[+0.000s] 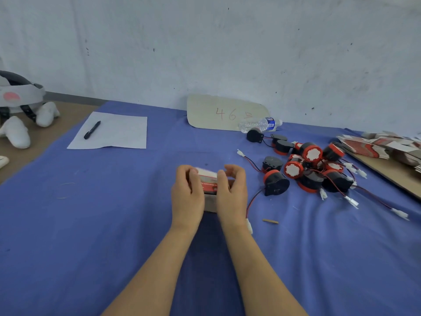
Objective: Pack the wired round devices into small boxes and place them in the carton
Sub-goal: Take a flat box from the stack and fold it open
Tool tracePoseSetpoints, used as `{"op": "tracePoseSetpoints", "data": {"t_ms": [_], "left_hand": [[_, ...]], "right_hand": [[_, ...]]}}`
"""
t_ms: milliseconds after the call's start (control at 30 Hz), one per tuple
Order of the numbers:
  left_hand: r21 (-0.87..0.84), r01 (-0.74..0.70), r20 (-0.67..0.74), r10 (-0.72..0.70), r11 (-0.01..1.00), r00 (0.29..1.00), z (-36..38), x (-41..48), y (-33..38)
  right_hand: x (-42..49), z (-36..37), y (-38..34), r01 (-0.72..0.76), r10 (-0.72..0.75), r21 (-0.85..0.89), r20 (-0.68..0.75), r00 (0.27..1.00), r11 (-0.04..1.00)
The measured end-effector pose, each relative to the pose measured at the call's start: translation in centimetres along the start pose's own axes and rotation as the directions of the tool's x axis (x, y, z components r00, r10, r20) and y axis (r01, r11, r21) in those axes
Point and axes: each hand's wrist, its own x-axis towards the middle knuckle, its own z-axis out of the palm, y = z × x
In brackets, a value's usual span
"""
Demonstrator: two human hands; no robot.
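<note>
Two hands hold one small box (pixel 208 185) just above the blue-clothed bench (pixel 91 224) at its middle, the left hand (pixel 188 190) gripping its left side and the right hand (pixel 232 190) its right, fingers curled. Its long axis runs away from the person; the printed red, black and white cardboard face points up. To the right lie roughly a dozen wired round devices (pixel 307 167), black plastic drums with red rims, white caps and red-black leads, too tangled to count exactly, near one fanned stack of flat box blanks (pixel 376 147).
</note>
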Motion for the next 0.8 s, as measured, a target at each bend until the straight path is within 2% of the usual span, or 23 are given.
{"op": "tracePoseSetpoints", "data": {"t_ms": [67,133,200,267,367,433,600,700,800], "left_hand": [[0.055,-0.163,0.024,0.162,0.985,0.987,-0.3,0.2,-0.2],[0.118,-0.267,0.148,0.249,0.956,0.957,-0.5,0.4,-0.6],[0.181,-0.285,0.290,0.226,0.941,0.930,-0.5,0.6,-1.2],[0.193,-0.251,0.351,0.172,0.948,0.920,-0.5,0.7,-1.5],[0.201,-0.245,0.329,0.170,0.948,0.929,-0.6,0.6,-1.3],[0.267,-0.266,0.290,0.186,0.926,0.939,-1.1,0.8,-1.0],[0.479,-0.349,0.209,0.281,0.805,0.937,-1.7,0.8,-0.8],[0.487,-0.299,0.214,0.220,0.821,0.952,-1.4,0.8,-0.7],[0.478,-0.076,0.185,-0.016,0.875,0.983,-1.7,1.1,-0.8]], "right_hand": [[0.5,-0.5,0.1,-0.046,0.052,-0.048,0.129,0.990,0.998],[1.1,-1.3,0.1,-0.059,0.096,-0.157,0.237,0.967,0.986],[1.1,-1.9,0.1,-0.022,0.079,-0.216,0.262,0.962,0.976],[1.2,-2.2,0.1,0.032,0.027,-0.227,0.255,0.967,0.973],[1.0,-2.5,-0.2,0.127,-0.033,-0.222,0.384,0.923,0.967],[0.9,-2.7,-0.4,0.152,-0.026,-0.242,0.457,0.889,0.958],[1.1,-3.0,-0.2,0.183,0.026,-0.366,0.497,0.867,0.912],[1.1,-3.1,-0.8,0.125,0.044,-0.304,0.494,0.868,0.945],[1.0,-3.3,-1.1,0.097,0.077,-0.269,0.569,0.819,0.958]]}}
